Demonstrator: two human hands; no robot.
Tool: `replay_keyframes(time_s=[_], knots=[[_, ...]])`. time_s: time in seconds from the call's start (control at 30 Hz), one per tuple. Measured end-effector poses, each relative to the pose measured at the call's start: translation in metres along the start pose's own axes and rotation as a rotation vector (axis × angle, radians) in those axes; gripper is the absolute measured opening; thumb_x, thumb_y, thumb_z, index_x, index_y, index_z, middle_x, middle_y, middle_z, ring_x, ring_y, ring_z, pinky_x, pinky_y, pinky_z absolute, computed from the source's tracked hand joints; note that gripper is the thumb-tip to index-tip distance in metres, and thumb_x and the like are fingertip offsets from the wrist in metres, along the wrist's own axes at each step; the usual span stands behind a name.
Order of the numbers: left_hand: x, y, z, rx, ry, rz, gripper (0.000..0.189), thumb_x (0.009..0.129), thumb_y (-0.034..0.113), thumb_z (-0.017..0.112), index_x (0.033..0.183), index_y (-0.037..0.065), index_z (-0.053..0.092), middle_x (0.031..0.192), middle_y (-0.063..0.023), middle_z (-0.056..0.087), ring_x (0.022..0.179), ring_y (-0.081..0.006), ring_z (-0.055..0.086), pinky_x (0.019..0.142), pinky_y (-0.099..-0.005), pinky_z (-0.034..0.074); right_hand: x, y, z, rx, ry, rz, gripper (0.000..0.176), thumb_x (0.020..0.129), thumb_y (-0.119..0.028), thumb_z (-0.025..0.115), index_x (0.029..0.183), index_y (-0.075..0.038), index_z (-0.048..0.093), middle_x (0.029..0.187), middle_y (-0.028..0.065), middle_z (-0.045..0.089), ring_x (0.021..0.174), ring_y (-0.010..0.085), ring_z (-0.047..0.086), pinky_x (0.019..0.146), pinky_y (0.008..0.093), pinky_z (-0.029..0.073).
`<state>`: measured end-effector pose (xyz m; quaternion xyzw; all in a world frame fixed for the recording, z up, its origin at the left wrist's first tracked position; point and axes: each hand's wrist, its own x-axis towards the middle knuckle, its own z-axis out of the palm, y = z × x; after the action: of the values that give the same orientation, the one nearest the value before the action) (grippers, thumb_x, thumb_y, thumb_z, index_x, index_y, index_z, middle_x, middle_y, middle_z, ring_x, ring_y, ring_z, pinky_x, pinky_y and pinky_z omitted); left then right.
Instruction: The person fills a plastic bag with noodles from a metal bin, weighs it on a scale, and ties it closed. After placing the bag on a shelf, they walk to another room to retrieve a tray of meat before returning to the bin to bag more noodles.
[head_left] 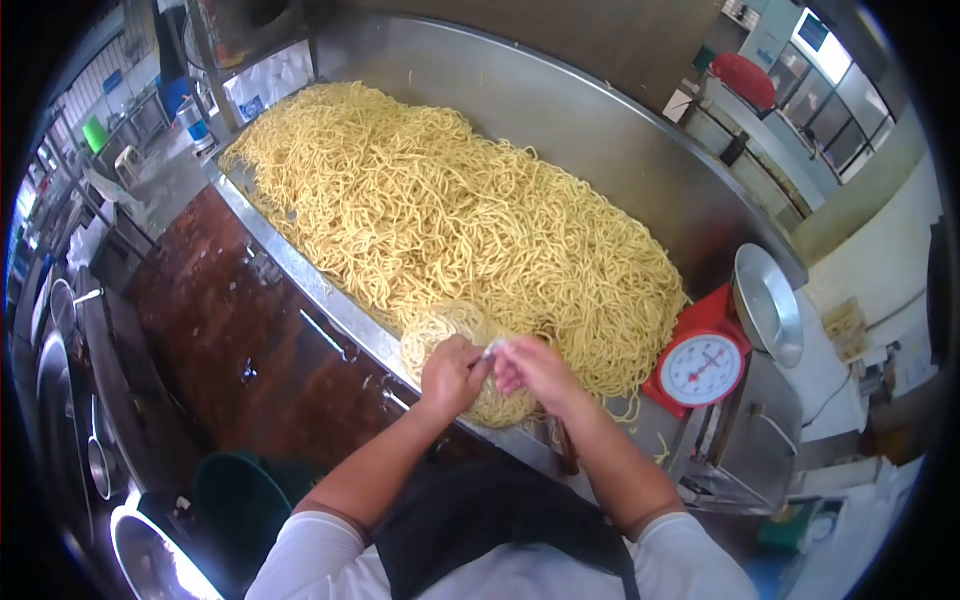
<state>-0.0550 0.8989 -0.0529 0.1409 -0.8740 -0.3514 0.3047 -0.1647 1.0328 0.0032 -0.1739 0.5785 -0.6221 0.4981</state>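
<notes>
A clear plastic bag point(432, 328) filled with noodles rests at the front edge of the metal trough, against a large heap of yellow noodles point(440, 200). My left hand point(453, 378) is closed on the gathered neck of the bag. Close beside it, my right hand point(540, 374) has its fingers curled at the twisted plastic, pinching it; slight blur hides the fingertips. Part of the bag is covered by both hands. To the right of the noodles stands a red dial scale point(703, 366) with a metal pan point(768, 304).
The steel trough point(560, 85) has a high back wall and a low front rim. Wet reddish-brown floor lies to the left. A dark green tub point(235, 505) and a shiny metal bowl point(150, 550) are at the lower left. A wooden handle point(565, 448) sticks out below my right hand.
</notes>
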Motion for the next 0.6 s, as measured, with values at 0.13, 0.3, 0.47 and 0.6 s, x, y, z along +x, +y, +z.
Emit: replay_keyframes(time_s=[0.13, 0.3, 0.47, 0.6], knots=[[0.0, 0.006, -0.002, 0.003, -0.01, -0.033, 0.01, 0.078, 0.017, 0.069, 0.079, 0.007, 0.07, 0.07, -0.01, 0.057, 0.07, -0.0307, 0.057, 0.064, -0.0418, 0.045, -0.003, -0.01, -0.023, -0.263, 0.049, -0.229, 0.029, 0.088, -0.013, 0.068, 0.113, -0.002, 0.06, 0.09, 0.0051, 0.065, 0.078, 0.0123, 0.063, 0.07, 0.0269, 0.052], [0.001, 0.009, -0.001, 0.017, 0.012, -0.021, 0.009, 0.078, 0.017, 0.069, 0.08, 0.008, 0.071, 0.073, -0.0099, 0.057, 0.072, -0.0305, 0.058, 0.066, -0.042, 0.046, -0.009, -0.002, 0.007, -0.732, 0.248, -0.405, 0.018, 0.079, -0.015, 0.076, 0.091, -0.003, 0.068, 0.079, 0.0066, 0.066, 0.072, 0.0139, 0.064, 0.067, 0.0272, 0.052], [-0.003, 0.005, 0.004, 0.045, 0.007, -0.028, 0.011, 0.074, 0.015, 0.069, 0.083, 0.009, 0.07, 0.076, -0.0108, 0.057, 0.075, -0.0311, 0.058, 0.069, -0.0421, 0.046, -0.017, -0.012, 0.033, -1.098, 0.387, -0.567, 0.021, 0.077, -0.02, 0.075, 0.091, -0.007, 0.069, 0.077, 0.0081, 0.064, 0.068, 0.0242, 0.065, 0.06, 0.0326, 0.051], [-0.006, 0.004, 0.004, 0.05, 0.057, -0.019, 0.011, 0.073, 0.014, 0.069, 0.083, 0.009, 0.07, 0.075, -0.0104, 0.056, 0.075, -0.0313, 0.057, 0.067, -0.0422, 0.046, -0.005, -0.004, 0.03, -1.086, 0.364, -0.388, 0.021, 0.079, -0.022, 0.074, 0.092, -0.006, 0.069, 0.078, 0.0098, 0.066, 0.067, 0.0229, 0.065, 0.062, 0.0321, 0.051]])
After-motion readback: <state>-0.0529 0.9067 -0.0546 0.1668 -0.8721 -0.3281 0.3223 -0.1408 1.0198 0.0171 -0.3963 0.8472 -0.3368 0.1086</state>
